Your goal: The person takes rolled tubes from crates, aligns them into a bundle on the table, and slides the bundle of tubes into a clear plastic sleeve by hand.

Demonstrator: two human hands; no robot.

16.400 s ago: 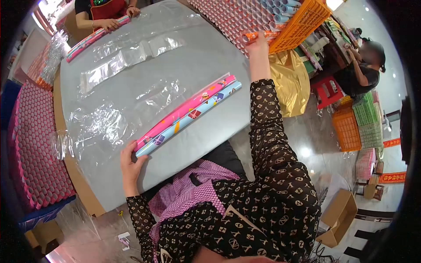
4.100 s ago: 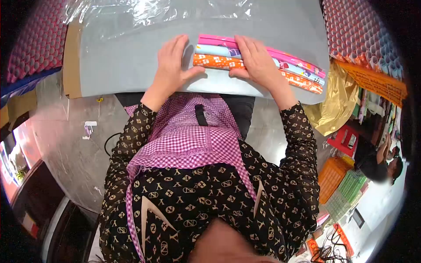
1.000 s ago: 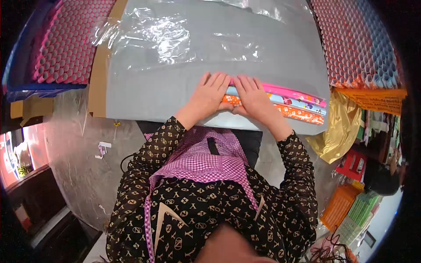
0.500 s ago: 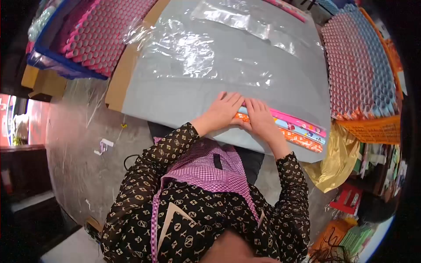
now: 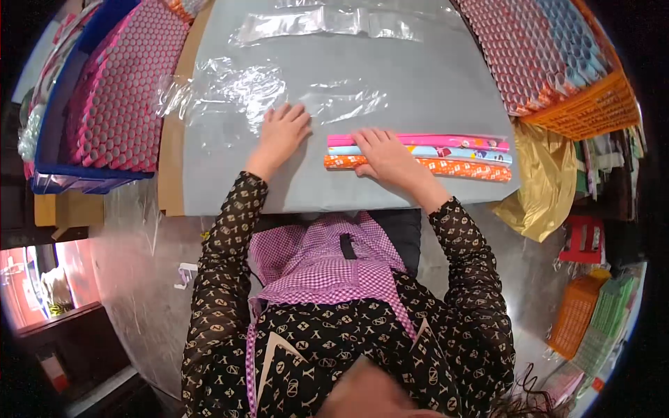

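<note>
Three patterned paper rolls lie side by side on the grey table [image 5: 432,195]: a pink roll [image 5: 456,141], a light blue roll [image 5: 474,154] and an orange roll [image 5: 467,169]. Across their left part spans my right hand [image 5: 385,157], fingertips at the pink roll's far side and thumb by the orange roll's near side. My left hand [image 5: 281,136] is open, fingers spread, over the table left of the rolls. It is nearest to a clear plastic sheet [image 5: 254,90], whose edge is close to the fingertips.
A blue crate [image 5: 52,139] packed with pink rolls [image 5: 125,104] stands at the left. An orange basket [image 5: 592,104] of upright rolls stands at the right, above gold plastic sheeting [image 5: 543,174]. Folded clear plastic packs [image 5: 300,24] lie at the table's far side.
My left hand has come off the rolls and moved left toward the plastic sheet. The right hand stays on the rolls. The view has shifted, and the table edge now looks more level.
</note>
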